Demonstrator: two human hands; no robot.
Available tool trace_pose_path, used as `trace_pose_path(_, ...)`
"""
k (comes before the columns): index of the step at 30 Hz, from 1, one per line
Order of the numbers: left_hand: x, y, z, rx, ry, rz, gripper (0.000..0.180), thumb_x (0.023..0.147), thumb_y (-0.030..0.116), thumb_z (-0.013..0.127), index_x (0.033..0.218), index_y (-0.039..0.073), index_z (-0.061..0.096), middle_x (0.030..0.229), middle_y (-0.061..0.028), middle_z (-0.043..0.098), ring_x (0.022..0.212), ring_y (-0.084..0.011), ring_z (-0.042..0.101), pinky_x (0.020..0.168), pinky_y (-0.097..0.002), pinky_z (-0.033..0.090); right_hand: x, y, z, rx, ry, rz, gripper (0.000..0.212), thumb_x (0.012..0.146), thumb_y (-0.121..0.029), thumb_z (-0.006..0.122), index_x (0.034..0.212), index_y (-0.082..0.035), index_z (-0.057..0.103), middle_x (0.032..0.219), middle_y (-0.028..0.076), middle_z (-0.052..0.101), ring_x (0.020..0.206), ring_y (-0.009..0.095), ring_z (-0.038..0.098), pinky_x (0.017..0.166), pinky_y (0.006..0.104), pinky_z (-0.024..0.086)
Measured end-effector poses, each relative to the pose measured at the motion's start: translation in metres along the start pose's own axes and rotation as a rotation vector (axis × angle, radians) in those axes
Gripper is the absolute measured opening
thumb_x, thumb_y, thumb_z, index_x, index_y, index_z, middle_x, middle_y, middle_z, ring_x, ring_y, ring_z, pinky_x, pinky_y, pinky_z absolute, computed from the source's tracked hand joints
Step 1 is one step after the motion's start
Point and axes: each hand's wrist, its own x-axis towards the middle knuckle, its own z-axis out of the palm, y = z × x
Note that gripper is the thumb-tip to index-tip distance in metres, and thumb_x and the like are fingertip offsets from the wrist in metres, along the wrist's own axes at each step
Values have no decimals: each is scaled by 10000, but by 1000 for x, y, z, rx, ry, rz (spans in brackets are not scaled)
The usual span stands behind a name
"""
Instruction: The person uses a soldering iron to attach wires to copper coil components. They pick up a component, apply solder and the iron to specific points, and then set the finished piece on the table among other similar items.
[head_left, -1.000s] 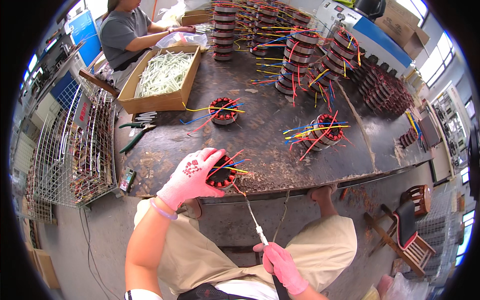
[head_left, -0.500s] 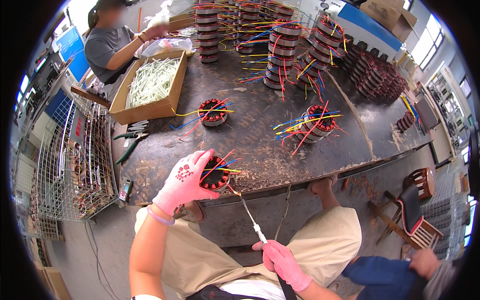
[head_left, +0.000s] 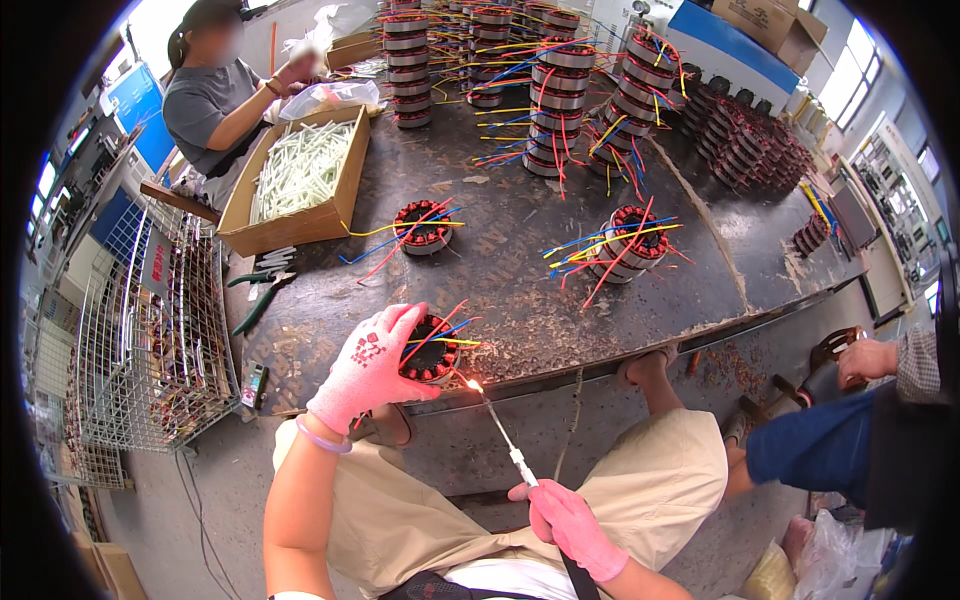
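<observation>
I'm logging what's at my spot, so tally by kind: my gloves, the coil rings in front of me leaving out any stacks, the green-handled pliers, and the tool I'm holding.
Pink gloves, left glove and right glove: 2
Coil rings, held ring and lone ring: 2
Green-handled pliers: 1
White thin-tipped tool: 1
Total: 6

Head-worn fisheye, facing down

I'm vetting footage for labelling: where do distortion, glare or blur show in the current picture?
Head view: fisheye distortion bows the silver wire-mesh rack; the small orange flame and tall white window look overexposed; the grey-shirted person's head is blurred; the pink-gloved left hand looks sharp.
</observation>
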Motion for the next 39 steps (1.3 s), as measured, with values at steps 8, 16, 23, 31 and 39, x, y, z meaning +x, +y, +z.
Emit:
trace_pose_path(8, 0, 0, -1, -13, 1, -3, 1025, 549, 346, 910, 1399, -3, 454, 1326, -200, 524, 1207, -390, 536, 1026, -440, 448, 1, 0, 0, 1, -2, 16, 284, 1063, -206, 464, 1175, -1, 625, 614, -39, 462, 549, 36, 386, 505, 208, 287)
trace_pose_path(16, 1, -1, 1, -14, 14, 14, 1024, 540, 327, 914, 1396, -3, 458, 1318, -202, 530, 1188, -394, 547, 1019, -437, 455, 1, 3, -1, -48, 17, 13, 294, 1061, -211, 461, 1164, 6, 631, 597, -28, 470, 536, 37, 381, 501, 215, 294)
trace_pose_path(23, 1, -2, 2, -13, 10, 8, 1024, 546, 335, 911, 1399, -6, 458, 1325, -207, 525, 1192, -392, 544, 1022, -435, 452, 2, 3, -1, -29, 13, 7, 300, 1063, -217, 458, 1162, 9, 629, 597, -30, 472, 532, 38, 369, 504, 215, 295)
trace_pose_path(31, 2, 1, -1, 2, -10, -17, 1028, 549, 348, 914, 1399, -9, 458, 1326, -205, 521, 1190, -394, 543, 1022, -437, 451, 0, -1, 1, -67, 18, 16, 309, 1061, -230, 462, 1170, 8, 626, 596, -28, 463, 528, 40, 357, 499, 218, 287)
trace_pose_path(39, 3, 3, -1, 4, -20, -32, 1031, 542, 342, 913, 1401, 0, 457, 1318, -199, 524, 1183, -394, 547, 1017, -438, 453, 2, 5, -1, -14, 19, 2, 313, 1059, -238, 462, 1169, 5, 627, 586, -17, 471, 525, 41, 361, 495, 218, 286)
